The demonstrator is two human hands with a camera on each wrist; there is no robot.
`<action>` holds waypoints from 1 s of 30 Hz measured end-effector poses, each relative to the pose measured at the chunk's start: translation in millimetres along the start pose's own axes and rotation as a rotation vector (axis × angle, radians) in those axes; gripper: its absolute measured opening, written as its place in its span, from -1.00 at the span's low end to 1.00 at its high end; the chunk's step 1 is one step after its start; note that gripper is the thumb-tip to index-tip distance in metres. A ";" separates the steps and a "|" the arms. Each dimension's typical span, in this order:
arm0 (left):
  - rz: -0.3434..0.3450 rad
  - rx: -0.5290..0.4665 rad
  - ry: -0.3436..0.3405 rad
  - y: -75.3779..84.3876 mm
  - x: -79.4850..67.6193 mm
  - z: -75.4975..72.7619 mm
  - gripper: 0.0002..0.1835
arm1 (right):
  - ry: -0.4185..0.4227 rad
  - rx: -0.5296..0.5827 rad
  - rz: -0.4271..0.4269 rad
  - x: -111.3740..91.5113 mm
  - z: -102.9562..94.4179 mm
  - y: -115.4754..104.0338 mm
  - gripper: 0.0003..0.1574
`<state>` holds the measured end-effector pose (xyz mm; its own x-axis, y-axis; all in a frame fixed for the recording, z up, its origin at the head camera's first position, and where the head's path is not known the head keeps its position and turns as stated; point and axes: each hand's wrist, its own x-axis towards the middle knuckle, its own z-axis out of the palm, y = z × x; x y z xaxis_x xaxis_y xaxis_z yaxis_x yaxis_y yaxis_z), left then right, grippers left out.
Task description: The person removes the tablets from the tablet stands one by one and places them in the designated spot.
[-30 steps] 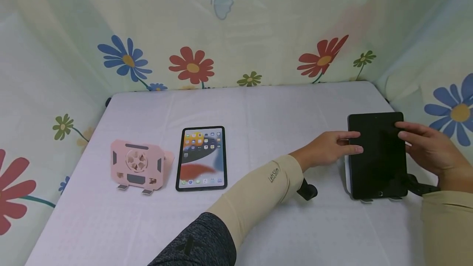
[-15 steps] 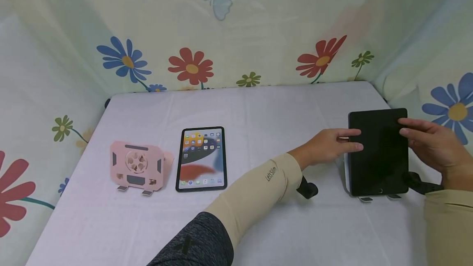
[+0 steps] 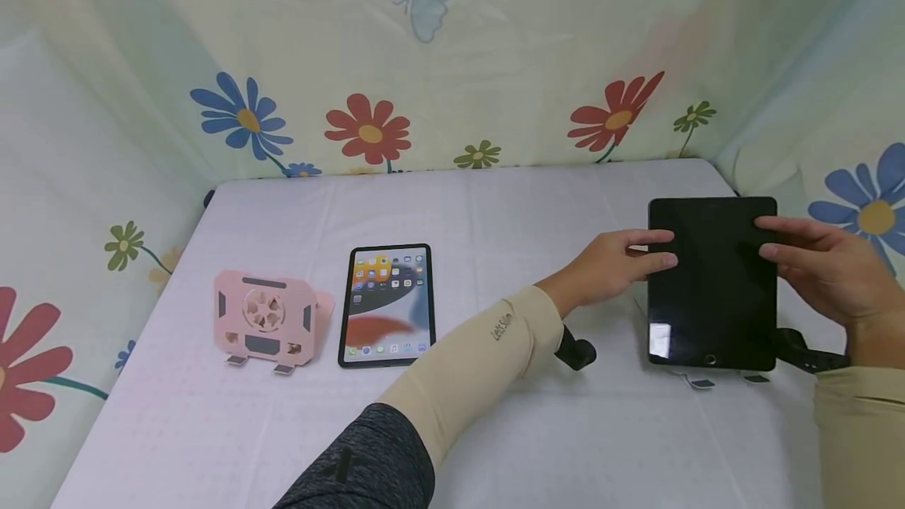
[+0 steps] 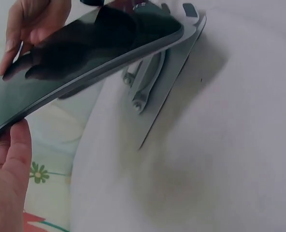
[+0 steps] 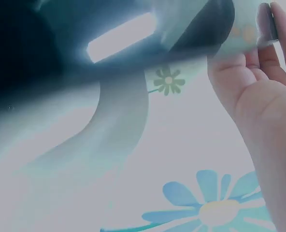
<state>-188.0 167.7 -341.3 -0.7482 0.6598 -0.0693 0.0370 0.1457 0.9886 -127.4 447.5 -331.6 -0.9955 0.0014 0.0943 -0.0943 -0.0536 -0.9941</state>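
Observation:
A black tablet (image 3: 714, 297) with a dark screen and a round home button is held upright at the right side of the table. My left hand (image 3: 608, 264) pinches its left edge between fingers and thumb. On the opposite edge my right hand (image 3: 834, 273) pinches likewise, high up. Behind and below the tablet is a silver folding stand, mostly hidden in the head view, where only its small front lips (image 3: 702, 384) show under the tablet's bottom edge. The left wrist view shows the stand's hinged arm and base plate (image 4: 174, 72), with the tablet tilted above it.
A second tablet (image 3: 387, 305) with a lit home screen lies face up left of centre. Beside it a pink tablet stand (image 3: 263, 316) stands unfolded. White cloth covers the table (image 3: 488, 430), and a flowered curtain (image 3: 523, 61) hangs around its back and sides.
Both hands have raised the black tablet and shifted it slightly left, so its bottom edge has come up off the stand's lips. The other tablet and the pink stand have stayed put.

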 end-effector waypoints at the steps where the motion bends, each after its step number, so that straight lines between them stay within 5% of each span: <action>1: 0.005 -0.003 0.005 0.5 -0.9 -2.2 -0.55 | -0.010 -0.009 -0.009 0.4 1.6 -0.6 -0.47; 6: 0.046 -0.003 0.031 3.2 -4.5 -14.2 -0.54 | -0.066 -0.003 -0.062 3.4 11.6 -4.4 -0.42; 18: 0.083 0.107 0.062 4.1 -17.5 -48.2 -0.36 | -0.360 0.092 -0.138 13.1 38.1 -7.1 -0.25; 30: 0.089 0.140 0.124 -5.2 -35.0 -80.7 -0.38 | -0.272 -0.035 -0.093 25.0 76.6 -5.5 -0.25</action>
<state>-215.4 84.5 -333.3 -0.8135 0.5800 0.0428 0.1918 0.1981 0.9612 -151.5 371.4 -319.7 -0.9456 -0.2634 0.1909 -0.1896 -0.0308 -0.9814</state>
